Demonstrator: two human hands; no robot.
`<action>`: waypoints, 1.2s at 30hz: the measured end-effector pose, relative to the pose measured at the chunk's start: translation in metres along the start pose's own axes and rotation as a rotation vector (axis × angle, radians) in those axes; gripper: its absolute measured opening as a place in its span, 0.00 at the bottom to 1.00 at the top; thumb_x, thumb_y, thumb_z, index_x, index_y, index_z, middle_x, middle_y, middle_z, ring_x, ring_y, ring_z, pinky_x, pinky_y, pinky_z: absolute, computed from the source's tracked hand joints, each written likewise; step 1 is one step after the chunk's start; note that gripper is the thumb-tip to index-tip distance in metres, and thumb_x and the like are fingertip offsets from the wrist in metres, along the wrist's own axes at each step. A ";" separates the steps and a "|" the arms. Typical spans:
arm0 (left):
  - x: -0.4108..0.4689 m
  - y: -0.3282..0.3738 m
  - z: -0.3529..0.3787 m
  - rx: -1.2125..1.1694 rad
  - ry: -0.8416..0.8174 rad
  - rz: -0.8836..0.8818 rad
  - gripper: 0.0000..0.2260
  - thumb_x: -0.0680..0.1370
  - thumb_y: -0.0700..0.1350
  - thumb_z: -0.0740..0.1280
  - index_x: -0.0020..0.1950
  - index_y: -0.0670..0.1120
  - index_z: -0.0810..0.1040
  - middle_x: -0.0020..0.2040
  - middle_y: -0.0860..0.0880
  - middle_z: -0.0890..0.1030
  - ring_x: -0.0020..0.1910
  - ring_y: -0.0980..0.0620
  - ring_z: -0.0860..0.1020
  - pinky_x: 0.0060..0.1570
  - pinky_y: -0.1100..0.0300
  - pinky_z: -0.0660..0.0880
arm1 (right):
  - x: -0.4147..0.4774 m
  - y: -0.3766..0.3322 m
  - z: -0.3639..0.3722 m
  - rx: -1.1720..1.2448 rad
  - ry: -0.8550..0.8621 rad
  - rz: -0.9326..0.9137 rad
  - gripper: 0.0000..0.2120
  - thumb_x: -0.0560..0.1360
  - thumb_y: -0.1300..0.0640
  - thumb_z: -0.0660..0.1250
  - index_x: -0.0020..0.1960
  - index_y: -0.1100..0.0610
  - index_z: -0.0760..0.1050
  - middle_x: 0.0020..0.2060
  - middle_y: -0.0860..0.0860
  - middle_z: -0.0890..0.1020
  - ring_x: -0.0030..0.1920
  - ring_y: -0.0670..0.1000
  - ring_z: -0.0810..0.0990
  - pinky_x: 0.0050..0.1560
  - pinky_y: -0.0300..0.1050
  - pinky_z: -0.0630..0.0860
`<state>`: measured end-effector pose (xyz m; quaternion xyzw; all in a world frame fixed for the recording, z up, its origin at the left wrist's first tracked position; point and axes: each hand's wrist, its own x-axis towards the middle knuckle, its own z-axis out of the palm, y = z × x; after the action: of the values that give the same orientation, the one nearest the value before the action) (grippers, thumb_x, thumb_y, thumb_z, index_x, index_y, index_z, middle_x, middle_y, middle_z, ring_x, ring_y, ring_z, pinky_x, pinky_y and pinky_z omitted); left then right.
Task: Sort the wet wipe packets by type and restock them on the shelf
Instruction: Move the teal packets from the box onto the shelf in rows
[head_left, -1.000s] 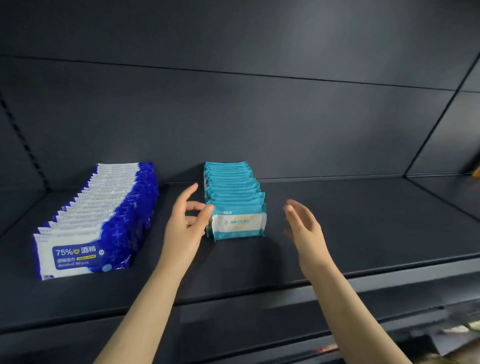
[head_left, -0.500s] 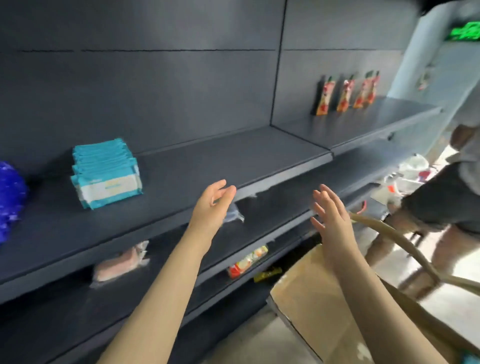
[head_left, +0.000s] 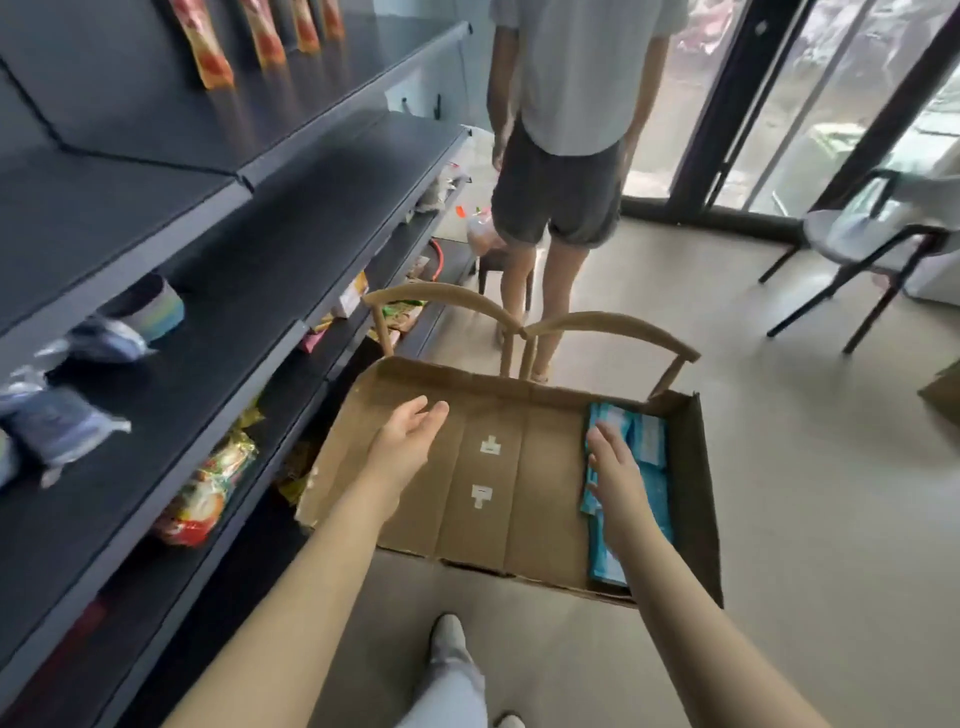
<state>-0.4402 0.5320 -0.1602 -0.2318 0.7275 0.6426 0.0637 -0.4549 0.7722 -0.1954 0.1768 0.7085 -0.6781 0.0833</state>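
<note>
A shallow cardboard box (head_left: 498, 488) rests on a wooden chair (head_left: 597, 325) in front of me. Teal wet wipe packets (head_left: 649, 457) lie along the box's right side. My right hand (head_left: 615, 478) hovers over them with fingers straight, holding nothing; I cannot tell if it touches them. My left hand (head_left: 410, 441) is stretched over the bare left part of the box, fingers relaxed and empty. The dark shelf (head_left: 291, 208) runs along my left; the stocked wipe rows are out of view.
A person in a grey shirt and dark shorts (head_left: 561, 171) stands just beyond the chair. Snack packets (head_left: 208, 493) lie on lower shelves at left. A black-legged chair (head_left: 857, 239) stands at right by glass doors. My shoe (head_left: 449, 634) is below the box.
My view has swung right and down from the shelf with the wipe rows to the box on the chair. Both empty hands have come down over the box, the right over the teal packets.
</note>
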 end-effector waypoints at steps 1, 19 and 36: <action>0.008 -0.006 0.012 0.012 -0.029 -0.032 0.26 0.79 0.61 0.63 0.75 0.53 0.66 0.70 0.54 0.72 0.67 0.50 0.72 0.68 0.47 0.71 | 0.006 0.011 -0.010 -0.001 0.031 0.040 0.25 0.80 0.39 0.60 0.75 0.43 0.64 0.73 0.46 0.69 0.71 0.51 0.68 0.72 0.58 0.66; 0.163 -0.079 0.160 0.204 -0.287 -0.436 0.22 0.80 0.58 0.63 0.73 0.51 0.68 0.67 0.51 0.73 0.61 0.52 0.73 0.57 0.57 0.71 | 0.154 0.102 -0.098 0.116 0.391 0.447 0.23 0.83 0.46 0.59 0.76 0.52 0.64 0.68 0.49 0.72 0.64 0.48 0.70 0.65 0.48 0.69; 0.334 -0.135 0.389 0.375 -0.280 -0.444 0.26 0.80 0.51 0.67 0.76 0.49 0.64 0.72 0.52 0.69 0.60 0.58 0.70 0.45 0.73 0.71 | 0.414 0.188 -0.173 0.014 0.295 0.573 0.30 0.80 0.43 0.64 0.78 0.50 0.61 0.74 0.51 0.68 0.73 0.54 0.68 0.73 0.56 0.66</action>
<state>-0.7587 0.8133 -0.4768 -0.2783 0.7492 0.4933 0.3433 -0.7477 1.0035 -0.5073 0.4660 0.6298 -0.5988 0.1660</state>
